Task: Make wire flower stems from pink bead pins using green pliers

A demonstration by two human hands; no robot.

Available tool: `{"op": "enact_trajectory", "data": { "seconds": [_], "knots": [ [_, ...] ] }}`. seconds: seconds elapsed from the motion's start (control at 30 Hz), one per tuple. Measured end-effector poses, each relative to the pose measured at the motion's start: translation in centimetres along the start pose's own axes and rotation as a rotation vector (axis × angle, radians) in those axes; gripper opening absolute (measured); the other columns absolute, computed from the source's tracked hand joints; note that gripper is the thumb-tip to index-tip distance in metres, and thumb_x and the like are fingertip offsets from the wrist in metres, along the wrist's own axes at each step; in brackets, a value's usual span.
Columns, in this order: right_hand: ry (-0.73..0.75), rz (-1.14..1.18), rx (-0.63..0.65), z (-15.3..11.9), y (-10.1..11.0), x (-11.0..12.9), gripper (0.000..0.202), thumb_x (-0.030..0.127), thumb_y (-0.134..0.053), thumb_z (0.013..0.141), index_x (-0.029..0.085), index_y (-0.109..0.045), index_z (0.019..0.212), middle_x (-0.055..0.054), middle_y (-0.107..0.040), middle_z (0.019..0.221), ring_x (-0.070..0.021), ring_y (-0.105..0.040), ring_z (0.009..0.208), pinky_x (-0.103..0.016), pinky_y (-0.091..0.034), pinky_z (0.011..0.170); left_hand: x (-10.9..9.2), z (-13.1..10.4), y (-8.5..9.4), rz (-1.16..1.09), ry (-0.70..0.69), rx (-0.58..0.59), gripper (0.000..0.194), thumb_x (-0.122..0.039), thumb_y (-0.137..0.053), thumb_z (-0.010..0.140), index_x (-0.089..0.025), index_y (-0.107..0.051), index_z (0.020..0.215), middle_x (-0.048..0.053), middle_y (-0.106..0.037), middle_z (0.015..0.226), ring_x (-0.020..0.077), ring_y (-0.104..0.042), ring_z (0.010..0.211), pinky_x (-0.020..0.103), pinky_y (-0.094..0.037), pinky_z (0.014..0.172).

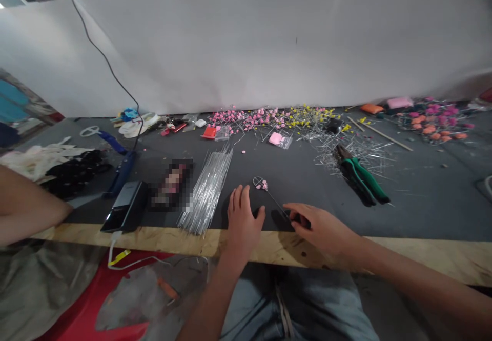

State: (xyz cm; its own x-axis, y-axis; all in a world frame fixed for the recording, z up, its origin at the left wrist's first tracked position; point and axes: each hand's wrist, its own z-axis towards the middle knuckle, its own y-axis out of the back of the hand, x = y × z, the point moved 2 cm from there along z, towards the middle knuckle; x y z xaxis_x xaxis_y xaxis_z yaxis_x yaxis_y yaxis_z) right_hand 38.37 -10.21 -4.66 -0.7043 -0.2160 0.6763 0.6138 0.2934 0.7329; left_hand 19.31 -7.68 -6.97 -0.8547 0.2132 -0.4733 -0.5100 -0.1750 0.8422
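My right hand (311, 223) pinches the lower end of a thin wire stem (273, 197) near the table's front edge. At the stem's far end is a small wire loop (260, 182) with several pink bits on it. My left hand (243, 213) lies palm down with its fingers stretched and thumb apart, holding nothing. It rests between that stem and a bundle of straight silvery wires (209, 192). A tiny pink bit (243, 152) lies beyond my left fingertips. Pliers with green and black handles (363, 177) lie to the right, their jaws on scattered wires (357, 148).
Pink-tipped wires (249, 119), yellow-tipped wires (311, 115) and orange-tipped wires (436, 128) are heaped along the back. Left of the bundle are a power bank (125, 207) with a cable, a blue tool (123, 172) and black fabric (75, 174). Another person's arm (28, 205) reaches in at left.
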Motion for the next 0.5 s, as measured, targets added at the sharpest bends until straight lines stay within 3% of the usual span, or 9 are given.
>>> {"op": "enact_trajectory", "data": {
  "seconds": [0.07, 0.17, 0.37, 0.5],
  "knots": [
    [0.057, 0.055, 0.054, -0.1, -0.4, 1.0, 0.039, 0.019, -0.046, 0.078, 0.028, -0.054, 0.115, -0.003, -0.065, 0.103, -0.0200, -0.060, 0.091, -0.033, -0.046, 0.080, -0.6, -1.2, 0.1, -0.018, -0.024, -0.002, 0.050, -0.030, -0.047, 0.082, -0.018, -0.035, 0.129, 0.013, -0.029, 0.141, 0.0283, -0.021, 0.132, 0.050, -0.027, 0.104],
    [0.105, 0.169, 0.104, 0.2, -0.8, 1.4, 0.035, 0.017, -0.044, 0.078, 0.029, -0.057, 0.109, -0.001, -0.065, 0.104, -0.0185, -0.061, 0.091, -0.032, -0.046, 0.080, -1.6, -3.0, 0.2, -0.047, -0.081, 0.092, 0.047, -0.030, -0.044, 0.084, -0.021, -0.036, 0.129, 0.010, -0.028, 0.142, 0.0264, -0.020, 0.133, 0.048, -0.026, 0.105],
    [-0.094, 0.335, -0.220, 4.2, 0.1, -2.6, 0.022, 0.027, -0.048, 0.080, 0.023, -0.062, 0.096, -0.002, -0.067, 0.092, -0.0168, -0.062, 0.085, -0.030, -0.046, 0.077, -2.0, -4.5, 0.7, -0.085, -0.155, 0.235, 0.056, -0.042, -0.046, 0.082, -0.023, -0.031, 0.132, 0.010, -0.030, 0.142, 0.0269, -0.021, 0.133, 0.047, -0.029, 0.104],
    [-0.050, 0.391, -0.262, 8.5, 0.6, -4.0, 0.025, 0.033, -0.052, 0.078, 0.021, -0.062, 0.097, -0.003, -0.066, 0.089, -0.0151, -0.060, 0.080, -0.027, -0.045, 0.073, -1.6, -4.7, 0.9, -0.098, -0.126, 0.160, 0.056, -0.039, -0.047, 0.082, -0.020, -0.030, 0.132, 0.012, -0.030, 0.141, 0.0267, -0.020, 0.133, 0.047, -0.029, 0.104]
  ]
}}
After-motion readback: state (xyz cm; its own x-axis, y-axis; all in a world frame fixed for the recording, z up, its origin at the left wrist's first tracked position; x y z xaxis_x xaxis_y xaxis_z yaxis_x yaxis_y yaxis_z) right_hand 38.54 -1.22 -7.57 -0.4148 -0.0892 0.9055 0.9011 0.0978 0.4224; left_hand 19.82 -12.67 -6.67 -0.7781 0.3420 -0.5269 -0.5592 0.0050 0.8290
